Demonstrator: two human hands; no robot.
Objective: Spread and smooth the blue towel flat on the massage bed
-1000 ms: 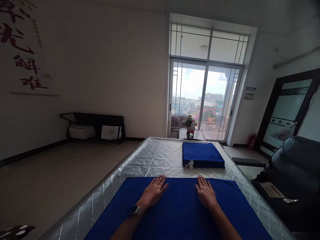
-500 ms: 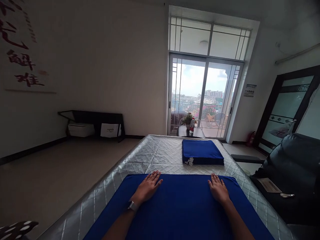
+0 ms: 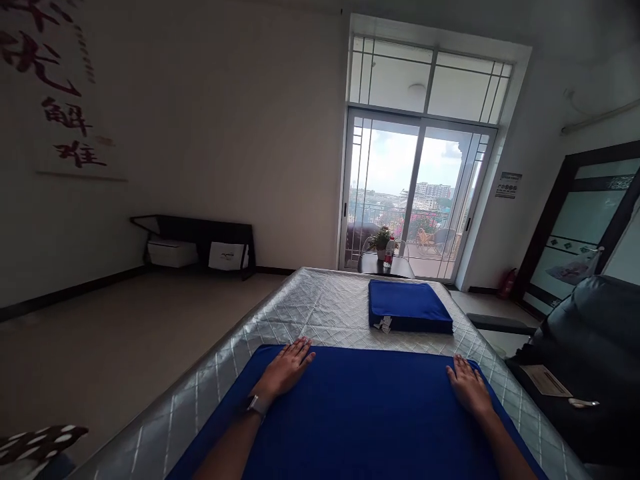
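Observation:
A blue cloth lies spread flat over the near part of a table with a silver quilted cover. My left hand rests palm down near the cloth's far left corner, fingers stretched out, a watch on the wrist. Near the far right corner, my right hand also lies flat on the cloth with its fingers extended. Neither hand grips anything. Beyond the far edge of the cloth sits a stack of folded blue cloths, with white tags sticking out at its front left.
A black chair with a card and a small white item stands at the right. A small table with a potted plant and a bottle is by the glass doors. Boxes sit on a black bench at the left wall.
My right hand has slid right across the cloth toward its far right corner. My left hand has moved slightly left. The camera view has turned a little to the left.

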